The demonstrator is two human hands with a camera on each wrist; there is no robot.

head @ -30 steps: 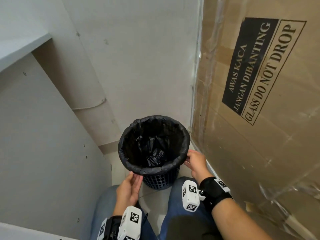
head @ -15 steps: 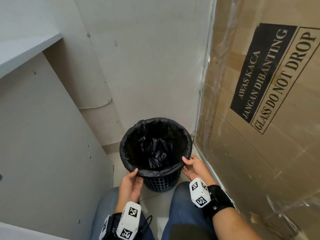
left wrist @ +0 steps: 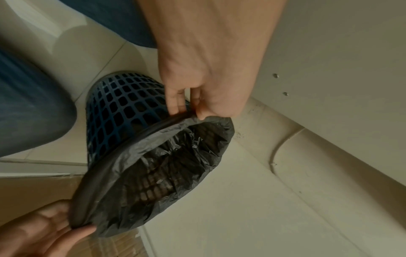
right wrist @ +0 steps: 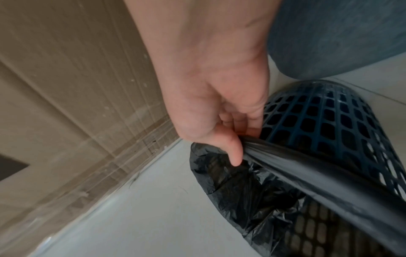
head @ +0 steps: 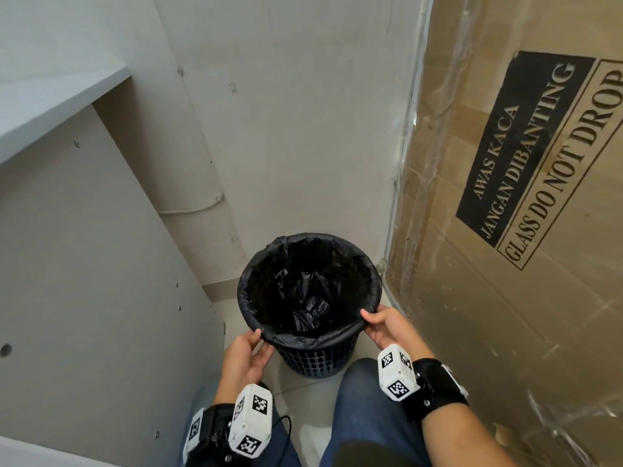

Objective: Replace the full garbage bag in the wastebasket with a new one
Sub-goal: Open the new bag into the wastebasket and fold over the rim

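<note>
A dark blue lattice wastebasket (head: 317,360) (left wrist: 123,107) (right wrist: 325,121) stands on the floor between my knees. A black garbage bag (head: 303,298) (left wrist: 167,167) (right wrist: 252,191) lines it, its edge folded over the rim. My left hand (head: 249,352) (left wrist: 189,111) pinches the bag's folded edge at the near-left rim, thumb on top and fingers under. My right hand (head: 377,323) (right wrist: 237,146) pinches the edge at the near-right rim, thumb over the rim and fingers beneath. The bag's bottom is crumpled; what lies inside it is too dark to tell.
A tall cardboard box (head: 505,230) wrapped in plastic film stands tight against the basket's right. A grey cabinet panel (head: 101,281) closes the left side, and a white wall (head: 286,129) is behind. My jeans-clad knees (head: 364,399) flank the tiled floor (head: 303,396).
Both hands shifted from flat against the basket's sides up to the rim and now pinch the bag's folded edge. The view has tilted up slightly.
</note>
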